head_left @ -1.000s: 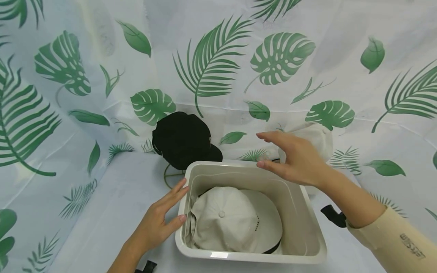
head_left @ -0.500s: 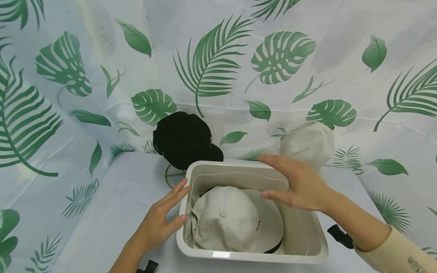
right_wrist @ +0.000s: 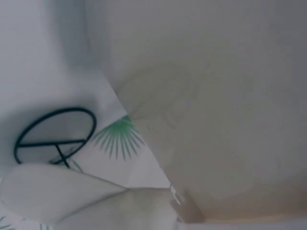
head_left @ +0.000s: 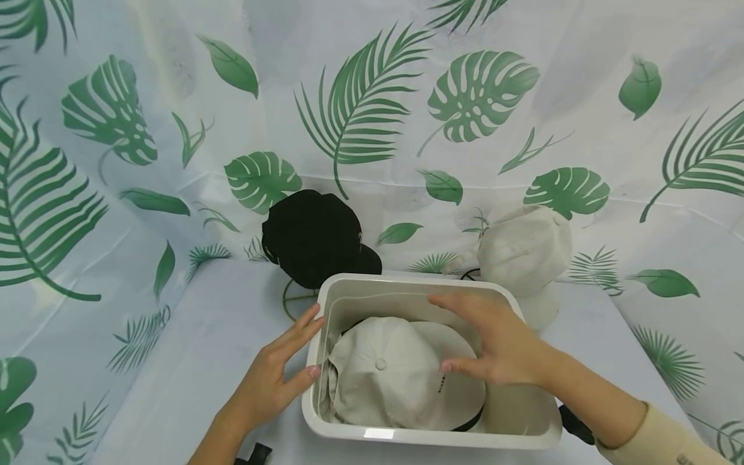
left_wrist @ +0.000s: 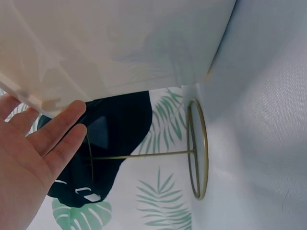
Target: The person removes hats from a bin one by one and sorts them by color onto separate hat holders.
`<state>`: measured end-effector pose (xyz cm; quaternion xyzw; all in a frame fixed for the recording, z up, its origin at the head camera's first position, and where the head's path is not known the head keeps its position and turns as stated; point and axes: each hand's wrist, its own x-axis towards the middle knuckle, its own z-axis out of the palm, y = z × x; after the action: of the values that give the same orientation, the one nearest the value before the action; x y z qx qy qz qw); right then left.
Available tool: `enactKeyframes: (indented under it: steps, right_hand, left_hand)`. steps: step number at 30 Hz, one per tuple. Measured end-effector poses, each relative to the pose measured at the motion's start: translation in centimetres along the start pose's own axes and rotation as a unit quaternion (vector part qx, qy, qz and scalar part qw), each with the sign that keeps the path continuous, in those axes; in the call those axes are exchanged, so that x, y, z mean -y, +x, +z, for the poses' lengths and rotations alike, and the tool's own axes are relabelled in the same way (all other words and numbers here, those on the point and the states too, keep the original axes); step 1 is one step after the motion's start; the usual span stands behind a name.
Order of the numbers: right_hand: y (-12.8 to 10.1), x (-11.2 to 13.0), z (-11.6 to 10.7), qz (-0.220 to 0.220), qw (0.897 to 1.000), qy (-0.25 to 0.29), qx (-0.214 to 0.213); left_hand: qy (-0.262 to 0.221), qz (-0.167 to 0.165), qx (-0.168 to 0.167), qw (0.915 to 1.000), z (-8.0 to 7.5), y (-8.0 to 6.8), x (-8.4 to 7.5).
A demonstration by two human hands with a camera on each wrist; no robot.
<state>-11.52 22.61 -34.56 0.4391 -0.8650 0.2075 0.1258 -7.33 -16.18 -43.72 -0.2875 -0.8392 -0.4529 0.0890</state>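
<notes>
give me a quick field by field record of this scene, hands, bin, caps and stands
left hand: left hand open, fingers resting against the bin's left wall
right hand: right hand open, spread over the beige cap; contact unclear
bin: cream plastic bin on the table
cap in bin: beige cap, crown up, button on top
behind left: black cap on a gold wire stand
behind right: second beige cap on a stand
backdrop: leaf-print cloth
</notes>
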Motion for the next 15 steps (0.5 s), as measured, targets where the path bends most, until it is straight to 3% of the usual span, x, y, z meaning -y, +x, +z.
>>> enactKeyframes:
  steps: [6,15]
  right_hand:
    - [-0.7,-0.1,1.7,-0.014,1.000,0.005,0.001]
    - [-1.2,0.3,3.6,0.007,0.999,0.016,0.050]
  left_hand:
    - [-0.007,-0.001,0.002,1.0000,-0.1,0.1,0.0]
    - [-0.001,-0.004,0.003,1.0000,-0.1,0.0,0.0]
